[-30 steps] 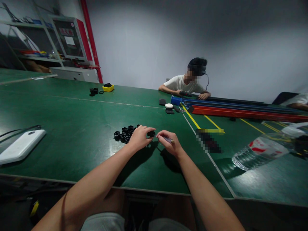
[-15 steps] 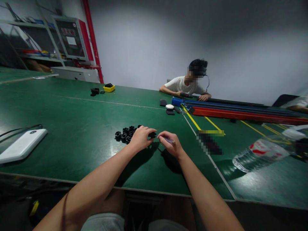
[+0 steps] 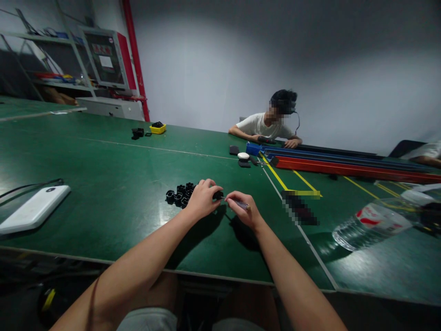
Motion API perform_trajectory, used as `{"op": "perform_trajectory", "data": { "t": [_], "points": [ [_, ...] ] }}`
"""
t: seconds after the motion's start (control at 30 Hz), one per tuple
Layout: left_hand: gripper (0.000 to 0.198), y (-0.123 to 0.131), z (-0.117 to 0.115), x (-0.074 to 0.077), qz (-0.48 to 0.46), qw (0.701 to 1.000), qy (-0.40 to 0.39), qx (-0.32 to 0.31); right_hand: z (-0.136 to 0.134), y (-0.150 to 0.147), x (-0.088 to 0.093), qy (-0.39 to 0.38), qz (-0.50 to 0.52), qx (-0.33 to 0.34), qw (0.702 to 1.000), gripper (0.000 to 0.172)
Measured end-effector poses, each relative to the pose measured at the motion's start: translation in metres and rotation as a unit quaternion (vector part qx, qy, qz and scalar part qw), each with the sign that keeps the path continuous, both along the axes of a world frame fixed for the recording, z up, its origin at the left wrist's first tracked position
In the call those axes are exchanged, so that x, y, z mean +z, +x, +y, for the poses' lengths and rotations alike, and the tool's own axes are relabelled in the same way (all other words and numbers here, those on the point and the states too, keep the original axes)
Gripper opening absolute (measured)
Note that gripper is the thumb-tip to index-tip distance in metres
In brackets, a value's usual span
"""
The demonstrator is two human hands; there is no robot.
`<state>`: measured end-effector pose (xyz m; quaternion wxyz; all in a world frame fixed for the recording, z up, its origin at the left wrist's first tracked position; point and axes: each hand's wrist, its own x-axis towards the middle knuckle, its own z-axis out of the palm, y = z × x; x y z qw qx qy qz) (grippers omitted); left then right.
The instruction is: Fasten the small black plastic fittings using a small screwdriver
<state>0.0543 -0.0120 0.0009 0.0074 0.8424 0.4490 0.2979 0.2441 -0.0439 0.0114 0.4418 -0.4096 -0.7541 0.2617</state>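
Note:
My left hand (image 3: 204, 198) is closed on a small black part (image 3: 217, 195), gripping it between thumb and fingers just above the green table. In my right hand (image 3: 245, 208) is a slim screwdriver (image 3: 244, 204) with a clear, purplish handle, held like a pen. Its thin shaft points left, and the tip meets or almost meets the black part; exact contact is too small to tell. Beside and partly behind my left hand lies a cluster of several black ring-like parts (image 3: 178, 198).
A white power bank (image 3: 37, 207) with a cable lies left. A water bottle (image 3: 374, 223) lies right. Farther back are a yellow tray (image 3: 157, 130), a white oval object (image 3: 243, 156), and long red rails (image 3: 344, 168). A co-worker (image 3: 263, 124) sits across the table.
The view has shifted slightly, so the scene sits a little lower. Both hands keep their hold, with the screwdriver still at the black part.

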Motion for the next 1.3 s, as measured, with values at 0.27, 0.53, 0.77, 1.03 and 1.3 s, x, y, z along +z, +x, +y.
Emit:
{"op": "perform_trajectory", "data": {
  "t": [0.27,0.53,0.77,1.03,1.3],
  "points": [
    [0.033,-0.009,0.007,0.008,-0.027,0.999,-0.012,0.015,0.003,0.005,0.0,-0.1,0.19,-0.001,0.977,0.018],
    [0.029,-0.031,0.018,0.032,-0.093,0.994,-0.048,0.038,0.009,0.008,0.0,-0.127,0.343,-0.05,0.93,0.02],
    [0.027,-0.038,0.01,0.03,0.004,0.997,-0.049,-0.066,0.013,0.007,-0.002,-0.127,0.338,-0.08,0.929,0.021],
    [0.023,-0.034,0.002,0.013,0.094,0.992,-0.024,-0.075,0.012,0.009,-0.002,-0.126,0.333,-0.083,0.931,0.021],
    [0.022,-0.032,0.0,0.009,0.106,0.992,-0.035,-0.059,0.012,0.007,-0.002,-0.138,0.344,-0.083,0.925,0.021]
  ]
}}
